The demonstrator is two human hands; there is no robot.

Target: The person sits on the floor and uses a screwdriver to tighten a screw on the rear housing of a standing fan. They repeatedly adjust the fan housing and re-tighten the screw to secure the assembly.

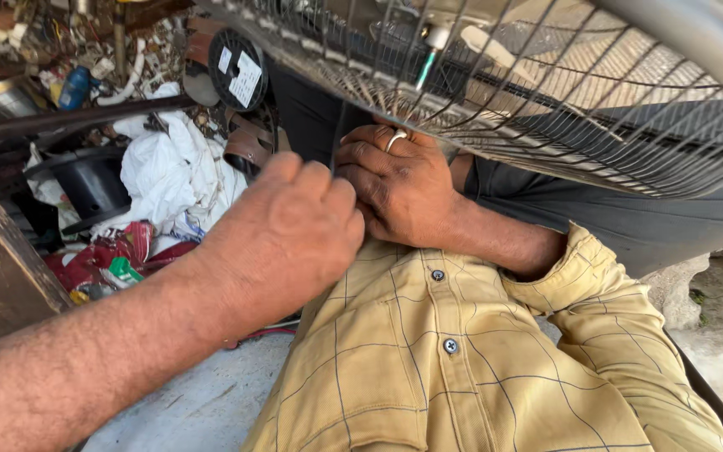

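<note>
Fists: left hand (282, 230) and right hand (399, 188) curl closed beneath fan grille (546, 100).

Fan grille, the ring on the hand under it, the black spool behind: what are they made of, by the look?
Fan grille: thin metal wire, grey, dull with a slight sheen; probably painted or coated steel. Ring on the right hand: pale, shiny metal, silver-toned; alloy unclear. Black spool: looks like moulded plastic, matte, ribbed flange with a white paper label.

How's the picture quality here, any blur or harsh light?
Head view: soft, even daylight with no hard glare; the fan grille, closest to the lens, is softly out of focus at the top right; left hand and right hand are fairly sharp, the clutter behind them too.
</note>
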